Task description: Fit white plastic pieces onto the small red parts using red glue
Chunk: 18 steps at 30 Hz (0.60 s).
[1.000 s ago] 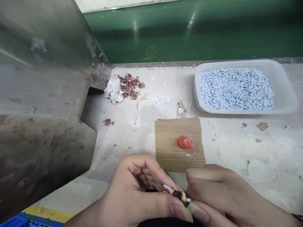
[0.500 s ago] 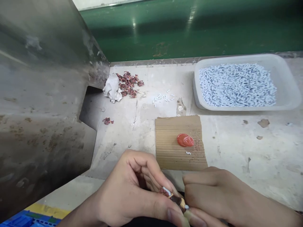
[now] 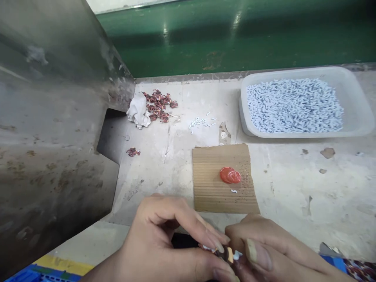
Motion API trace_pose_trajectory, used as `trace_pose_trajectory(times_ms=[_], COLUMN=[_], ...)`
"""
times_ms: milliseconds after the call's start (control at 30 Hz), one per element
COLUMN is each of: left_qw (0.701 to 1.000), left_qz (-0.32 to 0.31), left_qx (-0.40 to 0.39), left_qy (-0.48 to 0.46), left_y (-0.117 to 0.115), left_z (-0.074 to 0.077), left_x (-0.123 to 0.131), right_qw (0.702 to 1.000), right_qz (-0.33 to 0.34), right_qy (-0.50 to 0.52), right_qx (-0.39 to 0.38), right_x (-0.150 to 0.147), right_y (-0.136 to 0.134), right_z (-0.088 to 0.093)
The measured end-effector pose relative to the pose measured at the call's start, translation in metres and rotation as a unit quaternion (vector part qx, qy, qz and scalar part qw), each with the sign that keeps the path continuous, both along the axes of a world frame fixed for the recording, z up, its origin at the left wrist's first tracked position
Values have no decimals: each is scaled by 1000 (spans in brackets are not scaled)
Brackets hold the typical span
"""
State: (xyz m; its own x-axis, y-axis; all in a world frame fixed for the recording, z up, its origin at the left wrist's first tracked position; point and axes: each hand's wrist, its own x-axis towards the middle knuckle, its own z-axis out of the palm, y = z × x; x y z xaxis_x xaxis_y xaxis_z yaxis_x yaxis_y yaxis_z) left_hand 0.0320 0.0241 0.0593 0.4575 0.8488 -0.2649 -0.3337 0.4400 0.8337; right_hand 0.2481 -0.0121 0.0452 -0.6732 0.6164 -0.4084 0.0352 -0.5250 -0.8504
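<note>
My left hand (image 3: 173,239) pinches a small dark brown figure (image 3: 222,253) with an orange band and pale blue bits at its ends. Against its right end, my right hand (image 3: 273,246) is closed, its thumb raised beside a pale blue piece (image 3: 237,255); the fingertips below are partly hidden. Just beyond my hands lies a cardboard sheet (image 3: 207,176) bearing a glossy red blob (image 3: 230,175) and one small wavy white piece (image 3: 234,191).
A translucent tub (image 3: 357,105) of pale blue pieces stands at the back right. Loose white pieces (image 3: 201,122), dark red figures (image 3: 158,102) and a crumpled white cloth (image 3: 138,111) lie further back. A metal panel (image 3: 58,129) rises at left.
My left hand has lowered slightly and its fingers have shifted over the figure. My right thumb has risen, and the pale blue piece at the figure's right end shows more.
</note>
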Motion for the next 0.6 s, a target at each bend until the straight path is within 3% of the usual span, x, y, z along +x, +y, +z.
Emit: trace_pose_trajectory(times_ms=[167, 367, 600], left_qw=[993, 984, 955], left_qz=[11, 21, 11], left_qx=[107, 152, 262], left_qy=[56, 89, 140], left_y=[-1, -5, -10], left_z=[1, 0, -9], left_x=[0, -2, -4], right_qw=[997, 996, 994], right_qz=[38, 11, 9], right_qy=[43, 31, 42], right_qx=[-58, -86, -97], right_x=[0, -3, -3], right_y=[10, 9, 8], right_z=[1, 4, 4])
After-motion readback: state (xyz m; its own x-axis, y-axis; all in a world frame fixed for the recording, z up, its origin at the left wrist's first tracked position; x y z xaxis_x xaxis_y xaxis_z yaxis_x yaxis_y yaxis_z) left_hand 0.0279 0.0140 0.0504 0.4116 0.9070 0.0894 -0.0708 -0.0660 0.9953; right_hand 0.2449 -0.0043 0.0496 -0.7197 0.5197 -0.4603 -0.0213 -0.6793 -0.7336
